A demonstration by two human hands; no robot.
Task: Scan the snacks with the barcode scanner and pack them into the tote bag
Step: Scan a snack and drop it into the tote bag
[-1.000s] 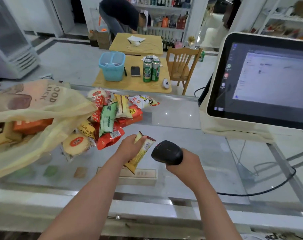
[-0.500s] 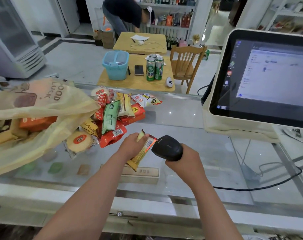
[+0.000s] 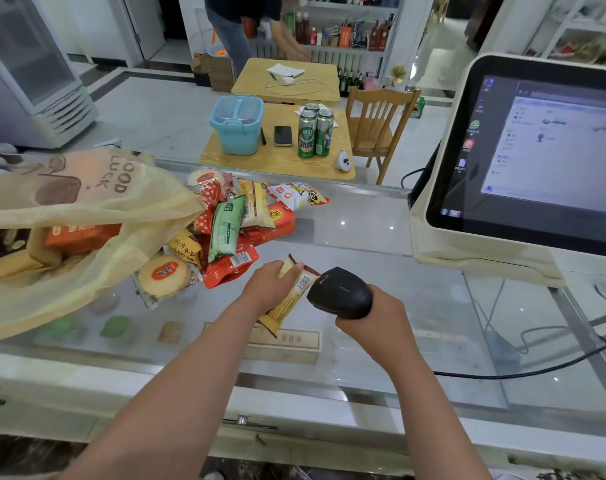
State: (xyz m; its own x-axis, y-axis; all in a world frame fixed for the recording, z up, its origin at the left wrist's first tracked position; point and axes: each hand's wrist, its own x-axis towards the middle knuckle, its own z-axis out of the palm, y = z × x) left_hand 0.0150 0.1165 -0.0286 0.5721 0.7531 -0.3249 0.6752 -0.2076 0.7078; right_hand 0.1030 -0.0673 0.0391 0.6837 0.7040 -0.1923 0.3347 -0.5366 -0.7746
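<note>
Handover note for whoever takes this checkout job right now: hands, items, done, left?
Left hand grips a yellow snack bar, barcode showing.
Right hand grips the barcode scanner, pointed at that barcode from close by.
Tote bag lies open on the glass counter, several packs already inside.
To do: bag this bar, then scan and bag the snack pile by the bag's mouth.

Snack pile point(image 3: 237, 223) lies between tote bag point(image 3: 86, 216), left, and monitor point(image 3: 523, 161).
</note>
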